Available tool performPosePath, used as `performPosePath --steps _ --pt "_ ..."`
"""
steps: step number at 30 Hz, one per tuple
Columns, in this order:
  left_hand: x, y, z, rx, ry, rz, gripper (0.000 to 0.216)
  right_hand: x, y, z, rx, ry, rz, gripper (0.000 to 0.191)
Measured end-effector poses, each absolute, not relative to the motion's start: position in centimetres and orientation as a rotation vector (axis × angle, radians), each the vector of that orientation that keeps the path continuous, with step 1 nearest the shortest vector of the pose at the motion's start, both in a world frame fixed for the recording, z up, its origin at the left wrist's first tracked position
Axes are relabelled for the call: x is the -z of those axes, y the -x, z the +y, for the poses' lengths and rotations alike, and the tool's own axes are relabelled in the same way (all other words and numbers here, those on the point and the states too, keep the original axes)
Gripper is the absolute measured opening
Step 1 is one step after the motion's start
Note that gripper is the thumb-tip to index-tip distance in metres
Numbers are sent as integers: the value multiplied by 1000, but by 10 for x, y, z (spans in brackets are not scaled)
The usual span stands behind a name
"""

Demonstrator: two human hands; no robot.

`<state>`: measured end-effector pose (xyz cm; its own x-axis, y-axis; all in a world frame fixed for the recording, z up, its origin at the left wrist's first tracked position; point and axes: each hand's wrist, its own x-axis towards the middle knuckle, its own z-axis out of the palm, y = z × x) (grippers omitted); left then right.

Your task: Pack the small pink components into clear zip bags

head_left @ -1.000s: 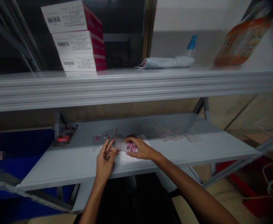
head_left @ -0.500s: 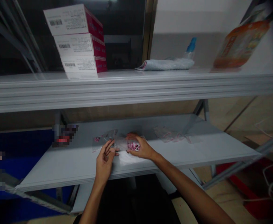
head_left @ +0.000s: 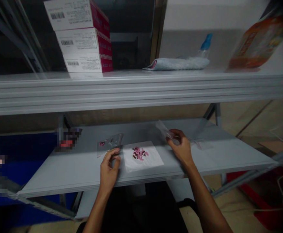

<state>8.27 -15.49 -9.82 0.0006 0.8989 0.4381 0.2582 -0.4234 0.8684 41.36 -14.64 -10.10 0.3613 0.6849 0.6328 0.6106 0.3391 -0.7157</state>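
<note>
A small heap of pink tablets and dark capsules [head_left: 139, 153] lies on a white sheet of paper [head_left: 153, 160] in the middle of the shelf. My right hand [head_left: 181, 147] pinches a clear plastic bag [head_left: 162, 127] to the right of the paper. My left hand [head_left: 109, 166] rests at the paper's left side, fingers curled with a gap to the thumb and nothing in them. Just beyond it lies another clear plastic bag [head_left: 112, 140] with a few pink pieces in it. More clear bags [head_left: 198, 143] lie behind my right hand, which partly hides them.
Above the lower shelf [head_left: 71, 174] runs an upper shelf [head_left: 131, 94]. On it stand stacked white and pink boxes [head_left: 83, 45], a folded cloth [head_left: 177, 64], a bottle with a blue cap [head_left: 206, 43] and an orange pouch [head_left: 257, 43]. A blurred item [head_left: 67, 140] sits far left.
My right hand has moved right from over the paper, taking the clear bag along. The tablets and capsules now lie loose on the paper. My left hand has hardly moved.
</note>
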Motion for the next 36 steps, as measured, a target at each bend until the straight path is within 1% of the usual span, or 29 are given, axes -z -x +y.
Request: performPosePath --steps 4,7,9,12,14,16,19,23,30,36 --pt "89 -75 -154 -1415 -1964 1227 19 116 -435 -157 354 1553 -1395 39" --pt "82 -48 -149 -1280 -2220 1308 22 111 -421 -161 461 1582 -1355 35" --pt "81 -24 -144 -1193 -2412 1419 26 102 -401 -162 403 1535 -1350 26" --pt "83 11 -137 -982 -2622 1552 32 80 -365 -165 214 1386 -1409 16" --pt "85 28 -134 -810 -2663 1644 34 64 -346 -171 32 1263 -1488 12" --pt "85 39 -133 -733 -2693 1737 35 49 -332 -181 -141 1159 -1565 12" --pt "82 43 -132 -679 -2775 1776 36 35 -321 -199 -285 1041 -1608 12" --pt "77 41 -135 -630 -2788 1755 36 29 -316 -220 -425 949 -1687 14" --pt "73 24 -146 -567 -2718 1826 39 32 -316 -231 -526 1010 -1682 13" --pt "68 15 -151 -563 -2762 1847 36 30 -313 -240 -700 1019 -1652 13"
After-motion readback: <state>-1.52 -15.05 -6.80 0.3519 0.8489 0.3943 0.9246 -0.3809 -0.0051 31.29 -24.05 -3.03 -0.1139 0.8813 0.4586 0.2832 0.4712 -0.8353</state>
